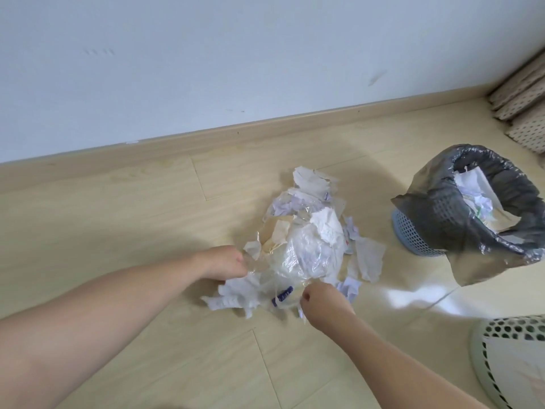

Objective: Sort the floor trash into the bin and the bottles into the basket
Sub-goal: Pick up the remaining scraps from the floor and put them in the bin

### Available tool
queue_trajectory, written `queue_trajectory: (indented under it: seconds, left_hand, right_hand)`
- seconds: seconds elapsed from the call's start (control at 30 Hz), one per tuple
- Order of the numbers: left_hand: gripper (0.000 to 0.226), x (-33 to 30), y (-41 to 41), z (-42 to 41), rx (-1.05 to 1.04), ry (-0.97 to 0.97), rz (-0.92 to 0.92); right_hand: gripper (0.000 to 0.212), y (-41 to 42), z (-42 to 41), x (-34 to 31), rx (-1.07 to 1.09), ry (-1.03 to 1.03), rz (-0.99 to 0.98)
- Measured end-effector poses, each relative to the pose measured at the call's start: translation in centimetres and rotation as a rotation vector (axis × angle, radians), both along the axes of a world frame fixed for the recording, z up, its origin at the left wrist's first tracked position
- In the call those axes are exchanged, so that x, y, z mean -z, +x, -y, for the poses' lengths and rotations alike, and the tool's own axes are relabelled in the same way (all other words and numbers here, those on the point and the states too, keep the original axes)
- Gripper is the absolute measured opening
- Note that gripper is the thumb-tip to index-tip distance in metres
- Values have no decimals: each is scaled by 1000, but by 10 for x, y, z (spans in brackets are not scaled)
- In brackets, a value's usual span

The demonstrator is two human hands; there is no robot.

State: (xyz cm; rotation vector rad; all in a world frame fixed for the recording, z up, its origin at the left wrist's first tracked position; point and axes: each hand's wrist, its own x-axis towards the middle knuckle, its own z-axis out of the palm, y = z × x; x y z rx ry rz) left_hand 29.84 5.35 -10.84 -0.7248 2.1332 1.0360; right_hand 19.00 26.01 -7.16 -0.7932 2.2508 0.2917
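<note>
A heap of floor trash (pixel 306 234) lies on the pale wood floor: crumpled tissues, torn paper and a clear plastic bag (pixel 303 255) with blue print. My left hand (pixel 224 262) is closed on the bag's left edge. My right hand (pixel 320 302) pinches the bag's near edge beside the blue print. A blue mesh bin (pixel 413 231) lined with a dark grey bag stands to the right of the heap, with paper inside it. A white perforated basket (pixel 513 329) shows at the bottom right corner. No bottles are in view.
A white wall with a wooden skirting board (pixel 206 137) runs behind the heap. Rolled perforated mats (pixel 525 104) lean in the far right corner. A bright patch of light (pixel 418 299) lies on the floor between bin and basket.
</note>
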Motion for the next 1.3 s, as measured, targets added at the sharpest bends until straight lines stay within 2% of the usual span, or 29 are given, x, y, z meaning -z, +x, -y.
queue_trajectory:
  seconds: [0.13,0.27,0.33,0.5,0.63,0.73,0.8,0.97,1.1,1.17,1.3]
  left_hand:
    - [16,-24,-11,22,-91,50,46]
    - [15,-52,-24,32,-266,338,-76]
    - [18,-64,-30,32,-304,408,-102]
    - [36,-107,-50,26,-486,499,-221]
    - [22,-151,-85,3,-533,517,-308]
    - [28,-183,-121,-23,-559,476,-376]
    - [27,-206,-150,-43,-568,468,-421]
    - [11,-250,-221,-86,-614,410,-492]
    - [12,-280,-280,-124,-590,335,-556]
    - [11,-292,-306,-140,-558,330,-591]
    - [3,-310,-358,-177,-459,307,-647]
  right_hand:
    - [19,-17,-7,-19,153,-95,91]
    - [21,-30,-5,-47,175,-188,98]
    - [17,-37,-2,-63,152,-210,90]
    - [18,-66,-2,-109,57,-240,39]
    - [24,-102,-14,-164,9,-251,56]
    - [21,-138,-27,-199,55,-288,42]
    - [19,-168,-40,-217,146,-353,52]
    - [25,-248,-84,-236,553,-613,111]
    - [32,-297,-132,-247,769,-769,11]
    - [27,-310,-146,-245,838,-800,-25]
    - [20,-328,-163,-237,921,-785,23]
